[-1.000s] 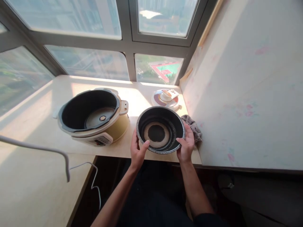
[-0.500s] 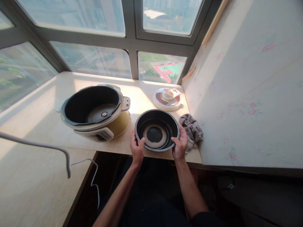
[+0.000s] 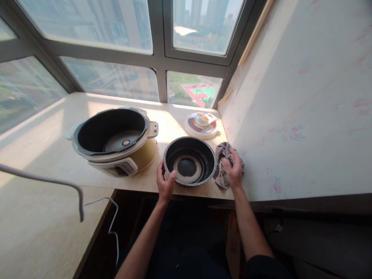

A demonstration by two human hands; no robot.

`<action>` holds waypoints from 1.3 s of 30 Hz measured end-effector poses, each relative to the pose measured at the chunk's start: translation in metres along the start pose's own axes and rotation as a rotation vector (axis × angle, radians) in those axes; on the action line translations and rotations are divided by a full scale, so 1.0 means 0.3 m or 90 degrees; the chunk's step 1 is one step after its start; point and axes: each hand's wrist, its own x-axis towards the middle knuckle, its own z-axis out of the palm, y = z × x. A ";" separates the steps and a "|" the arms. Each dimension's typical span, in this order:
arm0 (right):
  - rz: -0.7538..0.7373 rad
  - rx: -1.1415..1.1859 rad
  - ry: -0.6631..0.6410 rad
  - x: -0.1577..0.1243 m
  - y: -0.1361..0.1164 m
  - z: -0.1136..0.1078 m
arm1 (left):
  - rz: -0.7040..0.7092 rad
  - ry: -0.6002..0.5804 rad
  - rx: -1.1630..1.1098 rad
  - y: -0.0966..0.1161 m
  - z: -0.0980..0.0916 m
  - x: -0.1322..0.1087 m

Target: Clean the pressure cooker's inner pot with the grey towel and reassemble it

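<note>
A black inner pot (image 3: 189, 161) with a pale ring on its bottom stands on the wooden counter (image 3: 52, 155) near the front edge. My left hand (image 3: 164, 182) grips the pot's near-left rim, thumb on the inside. My right hand (image 3: 233, 169) lies on a crumpled grey cloth (image 3: 223, 164) just right of the pot, fingers curled over it. Left of the pot stands the open yellow-and-white cooker body (image 3: 116, 141), without its inner pot.
The cooker's round lid (image 3: 202, 124) lies behind the pot by the window. A pale wall panel (image 3: 290, 97) closes the right side. A white cord (image 3: 81, 197) hangs over the counter's lower left part. Windows run along the back.
My right hand has left the pot's right rim and moved right onto the grey cloth. The left hand stays on the rim. The view has shifted slightly.
</note>
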 end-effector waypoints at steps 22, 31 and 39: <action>0.123 -0.359 -0.257 -0.051 0.033 -0.086 | 0.061 0.009 0.001 -0.047 -0.005 0.021; 0.099 -0.147 -0.070 -0.236 0.051 -0.127 | 0.041 -0.043 0.012 -0.060 -0.036 0.040; 0.137 -0.027 0.035 -0.244 0.056 -0.122 | 0.000 -0.078 -0.009 -0.038 -0.053 0.145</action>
